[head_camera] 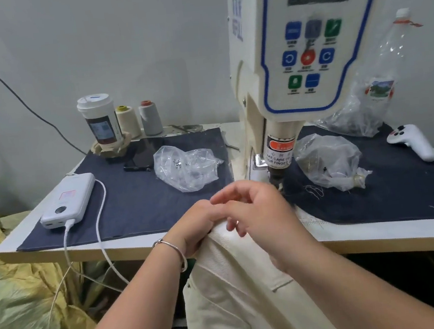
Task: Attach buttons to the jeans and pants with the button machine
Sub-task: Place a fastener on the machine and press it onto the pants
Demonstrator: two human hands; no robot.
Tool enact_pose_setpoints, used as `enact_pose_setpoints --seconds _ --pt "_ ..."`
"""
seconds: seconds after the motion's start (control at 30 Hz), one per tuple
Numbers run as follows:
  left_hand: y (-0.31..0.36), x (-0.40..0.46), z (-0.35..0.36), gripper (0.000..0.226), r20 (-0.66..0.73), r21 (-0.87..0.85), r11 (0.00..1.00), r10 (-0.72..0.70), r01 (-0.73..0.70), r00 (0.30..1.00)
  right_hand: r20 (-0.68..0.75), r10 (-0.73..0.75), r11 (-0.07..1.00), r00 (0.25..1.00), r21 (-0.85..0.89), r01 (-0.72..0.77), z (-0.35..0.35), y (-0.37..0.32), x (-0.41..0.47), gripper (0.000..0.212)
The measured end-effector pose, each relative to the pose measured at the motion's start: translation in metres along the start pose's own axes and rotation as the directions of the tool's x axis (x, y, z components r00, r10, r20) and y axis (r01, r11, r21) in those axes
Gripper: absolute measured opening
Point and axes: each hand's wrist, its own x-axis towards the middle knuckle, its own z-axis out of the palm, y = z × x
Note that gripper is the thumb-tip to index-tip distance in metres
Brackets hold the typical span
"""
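Pants [225, 293]: cream twill, draped over the front edge of the table [58, 254] just in front of the button machine [287, 56]; most of the cloth hangs down toward your lap.
Long axis: the waistband runs from the table edge toward you and down; its upper end points at the punch head [279, 176].
Left hand [198, 226]: your fingers curl over the top of the waistband and grip it at the table edge.
Right hand [256, 208]: it lies over the same end of the band, fingers loosely bent and blurred; whether it pinches cloth or only rests there cannot be told.
Button: none is visible at the punch; your hands hide that spot.
Risk 1, fingers: both hands sit just beside the punch head, which carries a finger warning label [279, 154]; triggering the machine with fingertips under it would crush them.
Risk 2, placement: the hanging weight may drag the band back off the table, so the button would land off its mark.
Risk 3, folds: a doubled layer under the punch would be riveted together.
Nearby: two plastic bags [186, 167], one on each side of the machine, lie on the dark mat [139, 200].
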Motion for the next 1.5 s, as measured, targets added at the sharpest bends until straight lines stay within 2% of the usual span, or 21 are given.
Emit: enact_pose_setpoints --seconds 0.03,0.1,0.2,0.3,0.33,0.4,0.47,0.5,0.6,0.63,0.7,0.8,0.9,1.07,1.2,1.27,1.43,1.5 --pt "-0.001 -0.001 0.001 0.033 -0.013 -0.025 0.999 0.032 -0.033 0.999 -0.003 -0.088 0.983 0.996 -0.165 0.086 0.009 -0.004 0.016 0.019" --pt "-0.003 -0.002 0.001 0.031 -0.050 -0.081 0.995 0.057 -0.061 0.997 0.021 -0.219 0.876 0.976 -0.435 0.206 0.027 -0.008 0.054 0.021" --pt "-0.005 0.000 -0.002 0.035 -0.056 -0.109 0.994 -0.006 0.000 0.998 0.102 -0.247 0.661 0.964 -0.709 0.245 0.049 -0.004 0.115 0.027" --pt "-0.005 0.001 -0.003 0.044 -0.037 -0.067 0.997 -0.033 0.030 0.999 0.169 -0.155 0.455 0.973 -0.862 0.222 0.067 0.004 0.161 0.036" --pt "-0.006 0.002 -0.003 0.047 -0.033 -0.071 0.997 -0.034 0.032 0.999 0.167 -0.145 0.408 0.975 -0.888 0.213 0.072 0.007 0.172 0.037" --pt "-0.008 0.004 -0.004 0.038 -0.020 -0.085 0.996 -0.019 0.017 1.000 0.147 -0.154 0.355 0.977 -0.914 0.194 0.080 0.014 0.190 0.037" --pt "-0.009 0.005 -0.005 0.024 0.005 -0.092 0.996 -0.013 0.013 1.000 0.120 -0.131 0.355 0.984 -0.921 0.159 0.087 0.019 0.205 0.034" --pt "-0.009 0.006 -0.006 0.025 0.006 -0.086 0.996 -0.013 0.013 1.000 0.113 -0.114 0.349 0.987 -0.926 0.146 0.090 0.020 0.211 0.033" --pt "-0.011 0.010 -0.008 0.053 -0.009 -0.067 0.997 -0.027 0.027 1.000 0.102 -0.087 0.298 0.991 -0.947 0.123 0.098 0.024 0.224 0.032" --pt "-0.010 0.010 -0.008 0.055 -0.012 -0.057 0.998 -0.029 0.028 1.000 0.092 -0.089 0.287 0.992 -0.951 0.114 0.099 0.026 0.227 0.031" --pt "-0.010 0.010 -0.009 0.046 -0.020 -0.031 0.999 -0.025 0.024 0.999 0.067 -0.096 0.271 0.993 -0.958 0.091 0.100 0.029 0.232 0.029" --pt "-0.008 0.009 -0.009 0.019 -0.028 -0.023 1.000 -0.002 0.001 1.000 0.035 -0.094 0.247 0.995 -0.967 0.058 0.101 0.034 0.239 0.031" --pt "-0.008 0.009 -0.010 0.014 -0.047 -0.009 1.000 0.008 -0.008 0.999 0.006 -0.079 0.253 0.997 -0.967 0.026 0.102 0.037 0.244 0.034" --pt "-0.006 0.007 -0.010 0.016 -0.052 0.014 1.000 0.014 -0.014 0.999 0.002 -0.072 0.261 0.997 -0.965 0.021 0.103 0.039 0.246 0.035" --pt "-0.004 0.008 -0.009 0.042 -0.067 0.024 0.999 -0.033 0.035 0.997 -0.016 -0.073 0.263 0.997 -0.965 0.004 0.104 0.038 0.246 0.034" --pt "-0.005 0.009 -0.009 0.047 -0.069 0.028 0.999 -0.040 0.042 0.997 -0.019 -0.072 0.269 0.997 -0.963 0.001 0.104 0.039 0.246 0.035" --pt "-0.005 0.009 -0.009 0.047 -0.064 0.038 0.998 -0.042 0.044 0.997 -0.030 -0.071 0.292 0.997 -0.956 -0.008 0.106 0.038 0.245 0.034" --pt "-0.005 0.008 -0.009 0.038 -0.051 0.021 0.999 -0.034 0.035 0.998 -0.064 -0.077 0.304 0.995 -0.952 -0.037 0.106 0.037 0.245 0.034"
